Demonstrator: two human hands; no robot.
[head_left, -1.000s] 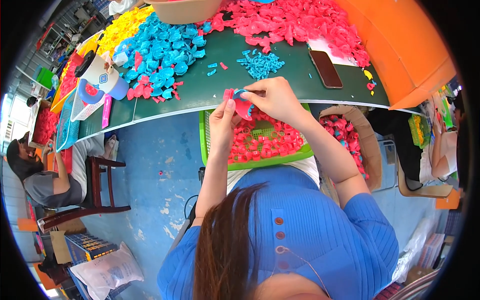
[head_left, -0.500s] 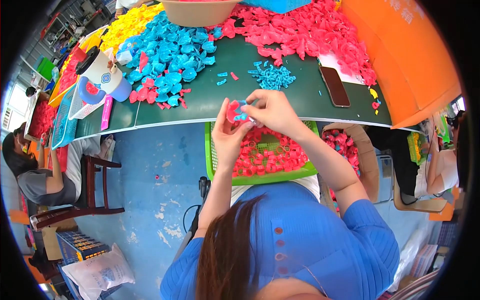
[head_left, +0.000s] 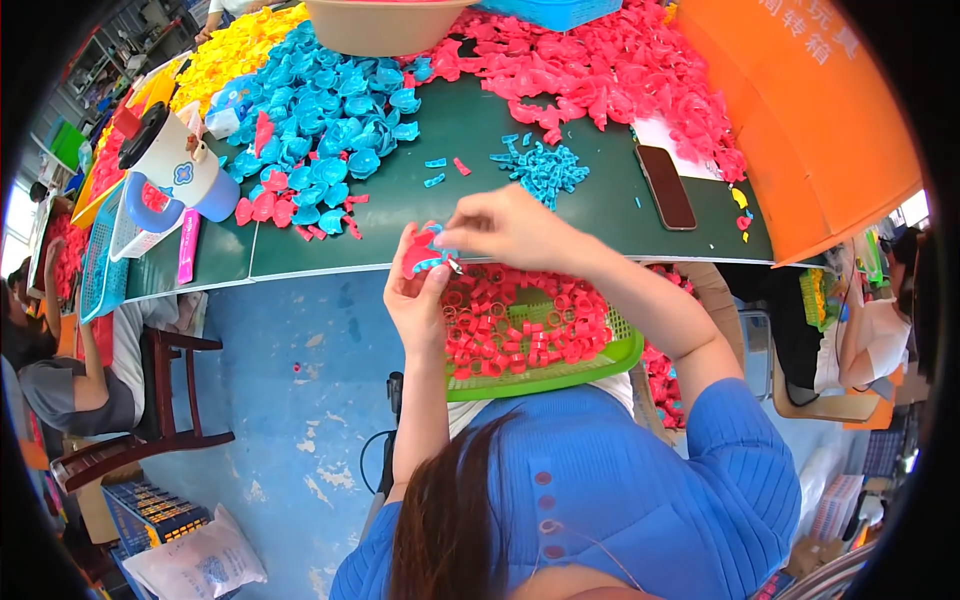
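A small red plastic part with a blue toothed strip [head_left: 424, 264] is held up near the table's front edge. My left hand [head_left: 415, 305] is closed on it from below, thumb and fingers around its sides. From the right, my right hand [head_left: 505, 225] reaches across with its fingers pressed together on the part's upper right edge; its fingertips are slightly blurred. Under my hands, a green basket [head_left: 600, 362] on my lap holds many small red ring-like pieces [head_left: 545, 335]. A small heap of blue strip pieces [head_left: 545, 172] lies on the table just beyond.
Blue cup-shaped parts [head_left: 330, 120], yellow parts [head_left: 235, 55] and red parts [head_left: 600, 65] cover the back of the table [head_left: 400, 215]. A phone [head_left: 666, 188] lies right, beside an orange box [head_left: 800, 130]. A tumbler [head_left: 185, 165] stands left. People sit on both sides.
My view has shifted a little. Both hands, with the red and blue part, sit lower and farther left in it. My right hand is now flatter over the part's upper edge.
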